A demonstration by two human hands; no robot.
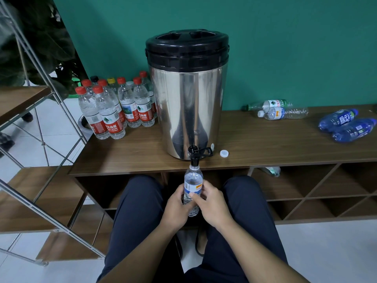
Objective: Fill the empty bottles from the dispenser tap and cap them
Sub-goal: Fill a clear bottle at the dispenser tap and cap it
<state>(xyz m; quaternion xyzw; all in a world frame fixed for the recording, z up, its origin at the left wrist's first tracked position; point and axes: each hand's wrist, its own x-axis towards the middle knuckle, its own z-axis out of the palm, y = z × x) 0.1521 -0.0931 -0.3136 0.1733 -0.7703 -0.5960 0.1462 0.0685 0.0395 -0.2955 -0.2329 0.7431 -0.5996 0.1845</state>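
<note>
A steel dispenser (186, 103) with a black lid stands on the wooden shelf top (265, 144). Its black tap (195, 155) juts over the front edge. Under the spout I hold a clear bottle (192, 178) with a blue and white label, upright, its open neck at the tap. My left hand (177, 205) and my right hand (212, 205) both grip the bottle's lower half. A white cap (224, 153) lies on the shelf top right of the tap.
Several capped bottles with red labels (114, 107) stand left of the dispenser. Two clear bottles (279, 110) and two blue bottles (346, 125) lie on the right. A metal stair frame (40, 78) rises at left. Open cubbies (326, 190) sit below.
</note>
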